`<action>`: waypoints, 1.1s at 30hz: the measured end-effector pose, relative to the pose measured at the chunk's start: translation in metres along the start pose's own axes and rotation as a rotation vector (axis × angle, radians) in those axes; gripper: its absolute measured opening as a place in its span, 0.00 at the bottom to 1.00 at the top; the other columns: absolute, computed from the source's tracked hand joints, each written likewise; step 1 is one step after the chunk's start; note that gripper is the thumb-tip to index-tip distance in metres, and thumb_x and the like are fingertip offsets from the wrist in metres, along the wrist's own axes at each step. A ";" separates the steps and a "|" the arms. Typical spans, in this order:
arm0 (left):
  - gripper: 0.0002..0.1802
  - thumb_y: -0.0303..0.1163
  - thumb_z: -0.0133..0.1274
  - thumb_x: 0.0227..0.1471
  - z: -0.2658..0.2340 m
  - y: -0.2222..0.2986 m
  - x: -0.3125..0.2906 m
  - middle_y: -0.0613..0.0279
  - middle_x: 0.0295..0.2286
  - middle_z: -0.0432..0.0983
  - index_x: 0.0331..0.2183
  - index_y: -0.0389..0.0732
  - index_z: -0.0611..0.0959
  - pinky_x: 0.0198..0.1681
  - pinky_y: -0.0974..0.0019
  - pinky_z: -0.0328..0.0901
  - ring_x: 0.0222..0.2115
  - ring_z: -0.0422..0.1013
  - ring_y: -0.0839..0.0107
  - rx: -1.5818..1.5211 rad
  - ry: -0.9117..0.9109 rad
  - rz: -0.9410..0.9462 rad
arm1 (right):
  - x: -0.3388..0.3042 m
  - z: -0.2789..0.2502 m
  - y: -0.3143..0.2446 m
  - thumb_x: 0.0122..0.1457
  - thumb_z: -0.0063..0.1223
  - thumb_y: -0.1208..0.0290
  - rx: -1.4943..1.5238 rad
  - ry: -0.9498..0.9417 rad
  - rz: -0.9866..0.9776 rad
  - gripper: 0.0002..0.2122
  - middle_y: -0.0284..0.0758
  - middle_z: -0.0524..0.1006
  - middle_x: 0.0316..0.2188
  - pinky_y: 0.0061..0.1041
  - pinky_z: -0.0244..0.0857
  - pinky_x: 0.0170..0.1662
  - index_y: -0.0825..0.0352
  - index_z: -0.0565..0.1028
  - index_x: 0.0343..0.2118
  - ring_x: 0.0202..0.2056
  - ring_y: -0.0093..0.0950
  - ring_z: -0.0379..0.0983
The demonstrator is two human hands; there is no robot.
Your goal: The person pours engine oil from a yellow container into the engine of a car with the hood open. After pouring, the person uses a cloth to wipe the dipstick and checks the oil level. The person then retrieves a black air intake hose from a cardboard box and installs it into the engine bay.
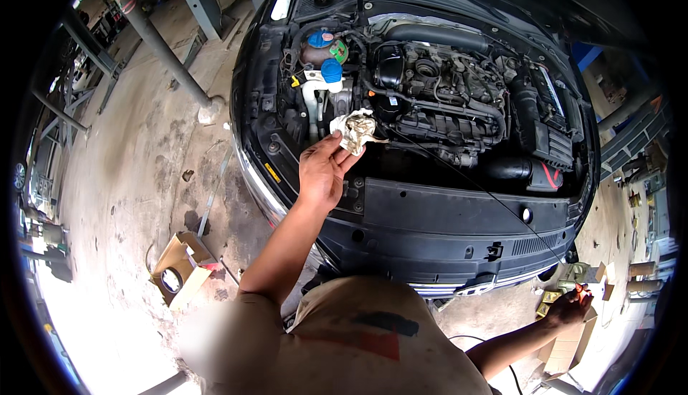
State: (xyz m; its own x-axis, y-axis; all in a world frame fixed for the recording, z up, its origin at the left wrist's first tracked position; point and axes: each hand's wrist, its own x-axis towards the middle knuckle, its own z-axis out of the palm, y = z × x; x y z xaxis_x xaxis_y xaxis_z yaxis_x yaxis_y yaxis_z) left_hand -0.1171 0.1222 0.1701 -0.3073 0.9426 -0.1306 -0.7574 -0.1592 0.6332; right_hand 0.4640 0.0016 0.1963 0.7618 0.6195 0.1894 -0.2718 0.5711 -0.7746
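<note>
My left hand is raised over the front left of the engine bay. Its fingers pinch a crumpled white rag or paper towel smeared with dark stains. Far to the right, my right hand is closed round the orange-red handle of a dipstick. Its long thin dark rod runs slantwise above the front panel of the car, and its far end reaches the rag. Below the rod lies the exposed engine. A white filler neck with a blue cap stands just beyond the rag.
A round reservoir with a blue cap sits at the bay's left. An opened cardboard box lies on the floor at left, and another box stands below my right hand. Grey lift posts rise at far left.
</note>
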 end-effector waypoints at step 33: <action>0.19 0.32 0.52 0.55 -0.012 0.007 0.020 0.60 0.40 0.77 0.47 0.36 0.73 0.44 0.68 0.70 0.40 0.74 0.71 -0.292 -0.281 -0.016 | -0.034 0.018 0.028 0.67 0.33 0.67 -0.119 -0.160 0.208 0.11 0.30 0.69 0.28 0.15 0.57 0.31 0.68 0.68 0.39 0.27 0.18 0.63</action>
State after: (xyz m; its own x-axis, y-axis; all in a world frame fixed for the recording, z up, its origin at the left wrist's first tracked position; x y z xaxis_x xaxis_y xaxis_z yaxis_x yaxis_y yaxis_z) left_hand -0.1357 0.1365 0.1626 -0.1553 0.9827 0.1009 -0.9051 -0.1824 0.3840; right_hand 0.4196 0.0062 0.1790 0.5916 0.7994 0.1043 -0.3347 0.3613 -0.8703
